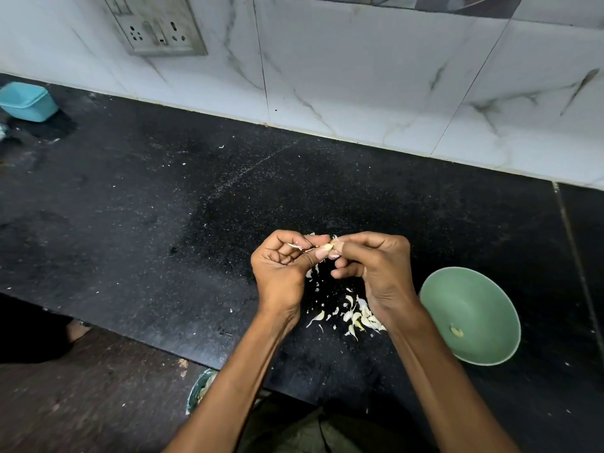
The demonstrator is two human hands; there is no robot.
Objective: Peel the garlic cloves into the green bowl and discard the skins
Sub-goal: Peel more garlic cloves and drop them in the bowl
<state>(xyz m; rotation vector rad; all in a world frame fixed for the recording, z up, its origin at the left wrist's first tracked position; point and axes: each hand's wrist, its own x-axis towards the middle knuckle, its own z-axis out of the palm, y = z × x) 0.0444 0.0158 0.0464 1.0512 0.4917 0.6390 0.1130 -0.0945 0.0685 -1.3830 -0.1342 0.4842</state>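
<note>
**Above the black worktop, one clove half out of its skin**

Over the dark worktop point(163, 197), both hands met in mid-air with a single garlic clove point(327, 247) between them. The left hand point(282, 266) pinched it from one side, thumb pressed along its lower edge, and a flake of skin point(294, 246) stuck out past the curled fingers. The right hand point(376, 269) pinched the other end with thumb and forefinger, so each grip was clamped on the same clove.

To my eye the peeling was under way, not finished. It looked best to keep the left pinch steady and let the right thumbnail lift the papery layer away in strips, turning the clove little by little instead of squeezing hard, since a bared clove would likely be slippery.

Below the hands lay a scatter of skins and cloves point(356, 318); which pieces were unpeeled I could not tell. The green bowl point(438, 289) stood just to the right, near the right wrist, with one pale clove point(456, 331) in its bottom. It sat close to the front edge of the worktop, so a careless sweep of the forearm could have nudged it off.

Open worktop stretched away to the left and toward the tiled wall point(359, 76), with a blue tub point(27, 101) far off at the left end. A bag-lined bin point(201, 387) showed below the front edge, handy for the skins.
</note>
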